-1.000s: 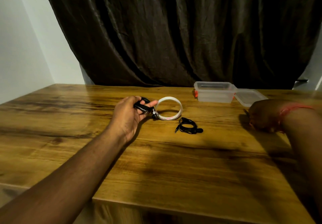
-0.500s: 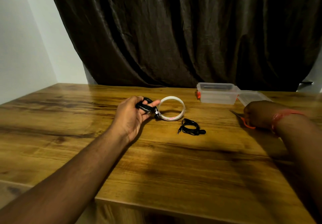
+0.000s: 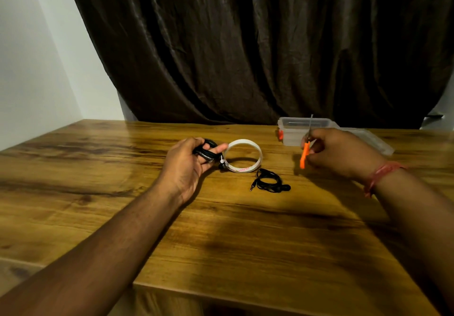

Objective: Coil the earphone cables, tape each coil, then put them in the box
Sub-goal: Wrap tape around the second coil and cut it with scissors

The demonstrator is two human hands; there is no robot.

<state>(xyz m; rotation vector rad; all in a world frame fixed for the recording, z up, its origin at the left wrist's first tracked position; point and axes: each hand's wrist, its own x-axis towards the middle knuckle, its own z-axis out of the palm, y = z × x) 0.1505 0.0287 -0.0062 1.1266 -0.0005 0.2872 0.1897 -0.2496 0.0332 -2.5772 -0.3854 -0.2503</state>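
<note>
My left hand (image 3: 189, 163) grips a coiled black earphone cable (image 3: 206, 151) just left of the white tape roll (image 3: 243, 155), which lies flat on the wooden table (image 3: 221, 242). A second black earphone coil (image 3: 269, 181) lies loose in front of the roll, its plug pointing left. My right hand (image 3: 339, 154) holds orange-handled scissors (image 3: 305, 153) upright above the table, blades pointing up in front of the clear plastic box (image 3: 294, 131). The box stands open at the back right with its lid (image 3: 368, 138) beside it.
A dark curtain (image 3: 245, 45) hangs right behind the table's far edge, and a white wall (image 3: 36, 57) runs along the left. The table's near edge crosses the bottom of the view.
My right hand lifted the orange scissors off the table at the right and carried them left and up, toward the tape roll. My left hand kept its hold on the coil.
</note>
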